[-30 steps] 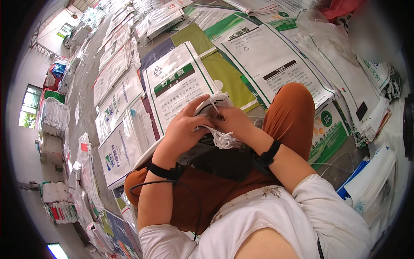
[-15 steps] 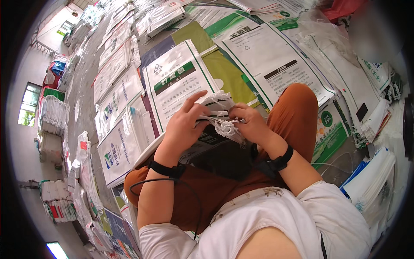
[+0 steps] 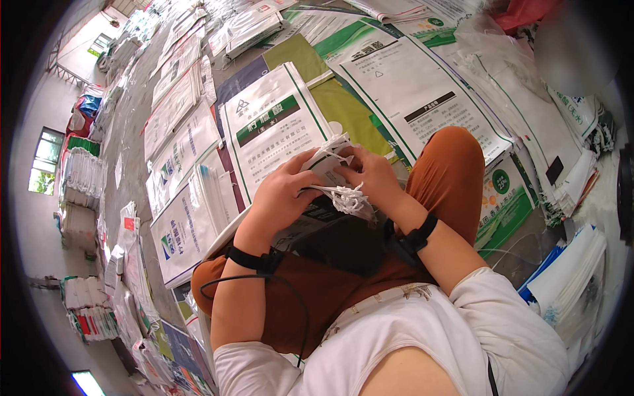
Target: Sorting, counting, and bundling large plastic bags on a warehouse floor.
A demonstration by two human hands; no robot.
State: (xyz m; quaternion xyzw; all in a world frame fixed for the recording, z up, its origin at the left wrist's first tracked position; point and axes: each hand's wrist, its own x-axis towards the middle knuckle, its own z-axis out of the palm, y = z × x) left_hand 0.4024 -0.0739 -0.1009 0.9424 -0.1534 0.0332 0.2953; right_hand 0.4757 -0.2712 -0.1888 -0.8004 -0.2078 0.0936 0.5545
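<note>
A white woven plastic bag with green bands lies in front of my crossed legs, its near end bent up over my lap. My left hand is closed on this end, the thumb against the layered edge. Beside it my right hand grips the same end, with fingers bent over the upper layers. Frayed white strands hang from the bag's edge between and below the hands. The right fingertips are partly hidden behind the folded layers.
Flat piles of printed bags surround me: a white and green bag to the far right and a white stack at left. Bundled white bags stand by my right elbow. A black cable loops from my left wrist.
My right hand has moved up and slightly left along the bag's edge, and its fingers now bend over the upper layers. My left fingers, raised before, have come down on the bag.
</note>
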